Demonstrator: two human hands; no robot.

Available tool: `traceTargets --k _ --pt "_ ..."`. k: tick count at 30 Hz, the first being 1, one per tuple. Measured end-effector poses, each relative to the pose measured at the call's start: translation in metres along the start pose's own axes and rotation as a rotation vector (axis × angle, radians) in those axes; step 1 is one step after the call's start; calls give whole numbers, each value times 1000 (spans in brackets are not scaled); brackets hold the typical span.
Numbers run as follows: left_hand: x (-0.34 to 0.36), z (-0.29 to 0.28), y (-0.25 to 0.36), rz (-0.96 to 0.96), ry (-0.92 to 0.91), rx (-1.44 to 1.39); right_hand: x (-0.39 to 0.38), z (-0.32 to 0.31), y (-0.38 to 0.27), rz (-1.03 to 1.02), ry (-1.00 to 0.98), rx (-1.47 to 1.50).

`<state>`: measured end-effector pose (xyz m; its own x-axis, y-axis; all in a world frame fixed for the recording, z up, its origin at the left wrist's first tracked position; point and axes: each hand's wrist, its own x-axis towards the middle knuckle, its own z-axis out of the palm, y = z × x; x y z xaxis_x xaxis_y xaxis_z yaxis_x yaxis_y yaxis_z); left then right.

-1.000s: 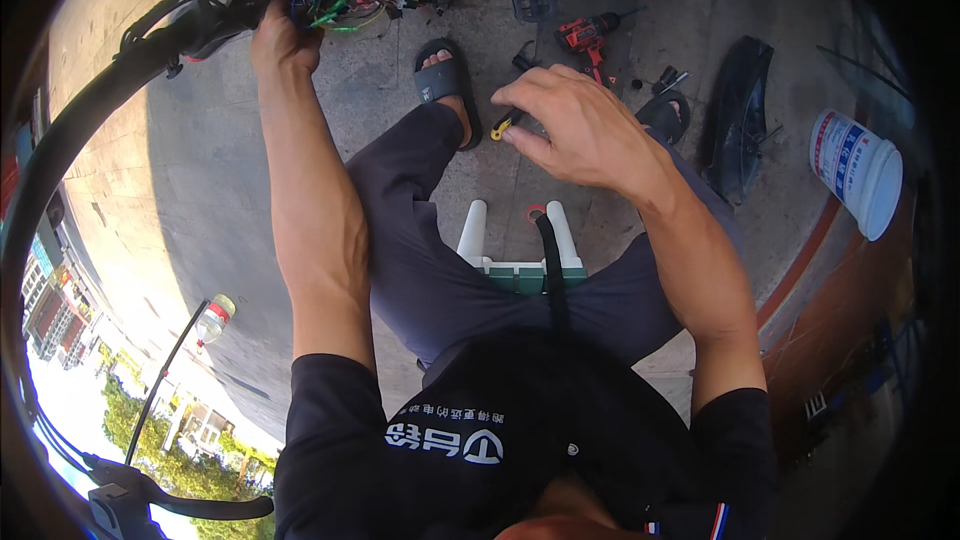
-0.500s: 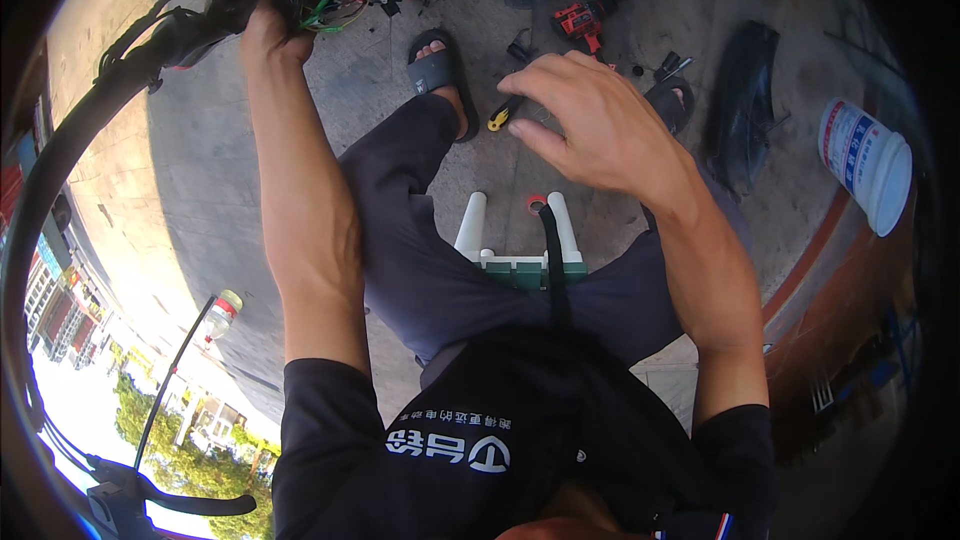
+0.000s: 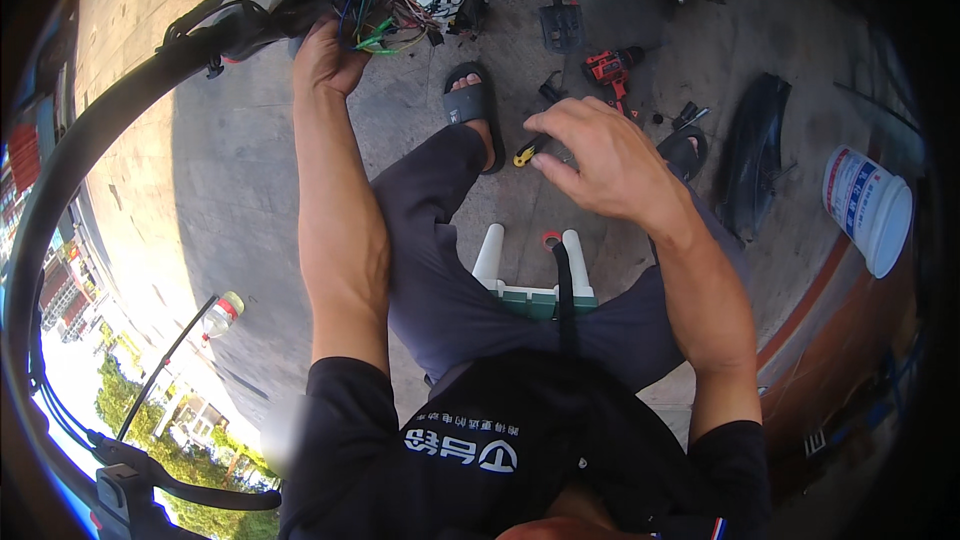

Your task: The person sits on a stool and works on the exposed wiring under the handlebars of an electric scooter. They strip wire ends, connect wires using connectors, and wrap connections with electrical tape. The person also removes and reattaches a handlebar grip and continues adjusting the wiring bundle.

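Observation:
My left hand (image 3: 328,62) is raised to the underside of a dark vehicle body, beside a tangle of thin coloured wires (image 3: 385,2). Its fingers look curled, their tips hidden, so what they hold cannot be made out. Bright green connectors (image 3: 374,38) hang just right of that hand. My right hand (image 3: 605,158) hovers over the ground in front of my knees, thumb and bent fingers apart. Below its fingertips lies a small yellow-and-black hand tool (image 3: 527,155), partly covered by the hand.
A red cordless drill (image 3: 612,70), a black pedal-like part (image 3: 562,28) and a curved black fender-like piece (image 3: 757,150) lie on the concrete. Right stands a white bucket (image 3: 868,210). Between my legs is a green-and-white stool (image 3: 530,300). A black handlebar (image 3: 60,180) arcs along the left.
The whole view has shifted, so most things appear lower and farther right. Both hands keep nearly the same pose: the left by the wires, the right above the yellow-and-black tool.

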<state>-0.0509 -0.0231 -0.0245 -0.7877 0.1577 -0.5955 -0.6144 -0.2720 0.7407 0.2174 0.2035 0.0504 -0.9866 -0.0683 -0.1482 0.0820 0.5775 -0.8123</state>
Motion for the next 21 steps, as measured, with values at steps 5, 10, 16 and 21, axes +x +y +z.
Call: traceTargets --k 5,10,16,21 --pt "-1 -5 3 -19 -43 15 15 9 -3 -22 -1 14" --pt "-5 -7 3 26 -181 -53 23 15 -4 -29 -26 -2" --pt "-5 -6 3 22 -292 -122 27 17 0 -41 -18 -10" --pt "-6 -3 -2 65 -304 -133 32 22 -1 -59 17 20"
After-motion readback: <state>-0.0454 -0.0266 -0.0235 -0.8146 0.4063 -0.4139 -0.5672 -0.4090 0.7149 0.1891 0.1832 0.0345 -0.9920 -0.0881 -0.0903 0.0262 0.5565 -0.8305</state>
